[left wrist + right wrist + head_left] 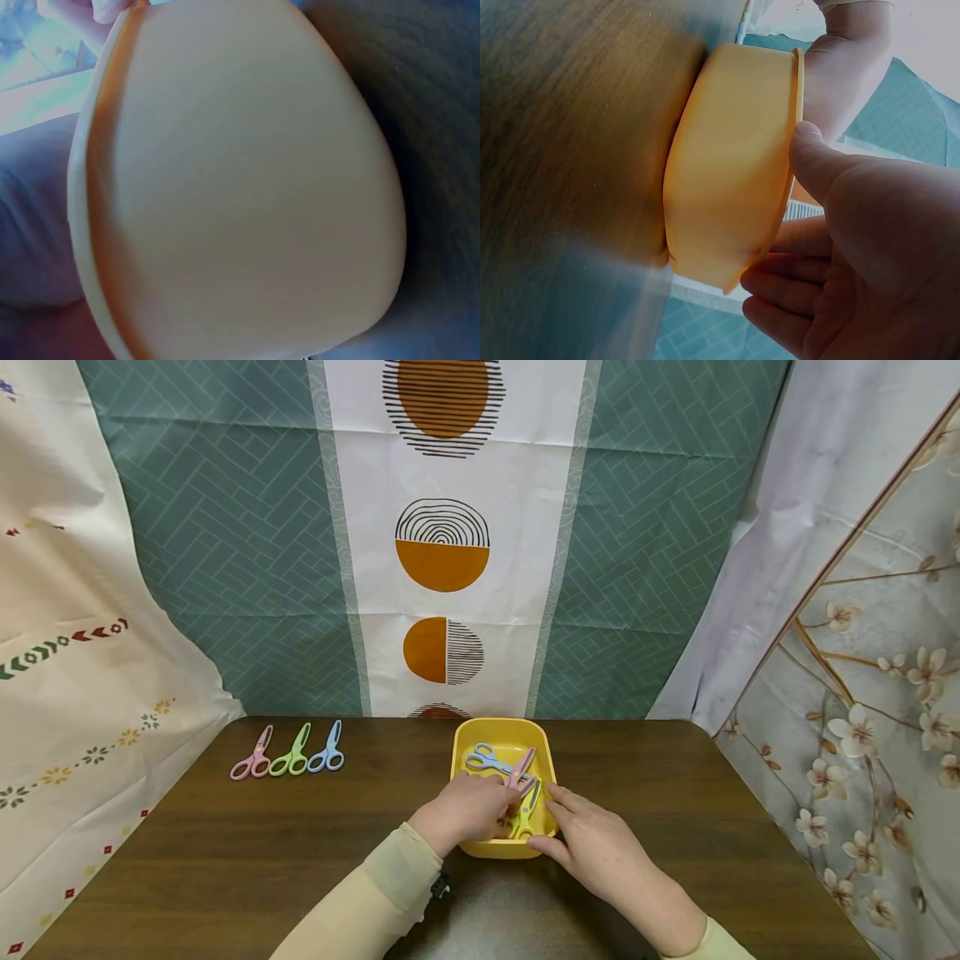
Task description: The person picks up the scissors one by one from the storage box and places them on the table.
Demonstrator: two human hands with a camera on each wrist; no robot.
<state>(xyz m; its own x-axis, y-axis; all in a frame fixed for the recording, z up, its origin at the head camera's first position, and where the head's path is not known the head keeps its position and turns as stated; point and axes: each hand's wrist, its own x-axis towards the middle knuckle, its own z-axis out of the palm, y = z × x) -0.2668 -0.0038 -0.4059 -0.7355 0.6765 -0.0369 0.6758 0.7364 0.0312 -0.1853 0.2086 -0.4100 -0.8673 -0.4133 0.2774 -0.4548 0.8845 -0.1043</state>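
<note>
Presently, the person bends both hands to a yellow box, which stands on the brown counter. The left hand reaches over its left side, and its fingers go down, curled, among the scissors inside. They are next to the pink scissors, but the hand hides the contact, so I cannot tell whether they grasp them or only touch them. These pink scissors lie with the blade to the far side, across the blue scissors; the yellow scissors lie nearer to the person, beside the right wall.

The right hand rests at the near right corner of the box. Its thumb touches the rim, the other fingers are relaxed along the right side, and they are not clenched.

Well apart, at the far left of the counter, three more scissors make a neat row: one pink, one green and one blue, all with blades pointing away from the person. Behind hangs a green and white cloth with orange round shapes, and at right a flowered cloth.
</note>
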